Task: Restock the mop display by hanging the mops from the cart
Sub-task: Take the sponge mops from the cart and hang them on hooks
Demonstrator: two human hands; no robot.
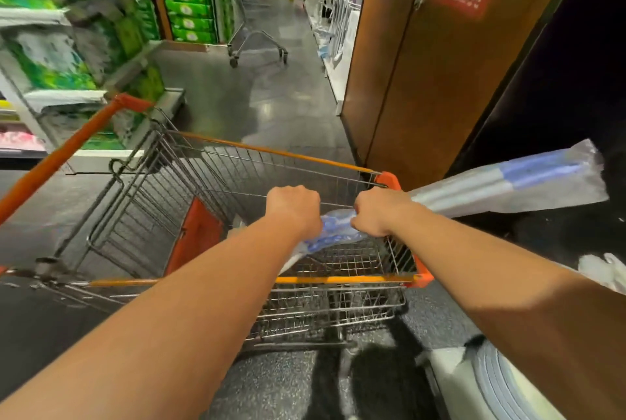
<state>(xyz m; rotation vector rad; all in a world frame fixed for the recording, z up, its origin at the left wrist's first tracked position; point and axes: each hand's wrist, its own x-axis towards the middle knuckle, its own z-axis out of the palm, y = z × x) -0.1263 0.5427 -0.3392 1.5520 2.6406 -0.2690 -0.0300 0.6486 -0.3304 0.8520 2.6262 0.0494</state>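
Left hand (294, 211), right hand (379, 213): fingers curled round plastic-wrapped blue-and-white mop (508, 182). Two-handed grip, likely to lift it clear of orange-trimmed wire cart (203, 182).

The person shows as two bare forearms, the left forearm (176, 318) filling the lower left of the frame and the right forearm (508, 284) the lower right. Each is uncovered along its whole visible length and ends near the centre in a bare hand, the left hand (294, 208) and the right hand (379, 213), their backs and rounded knuckles toward the camera.
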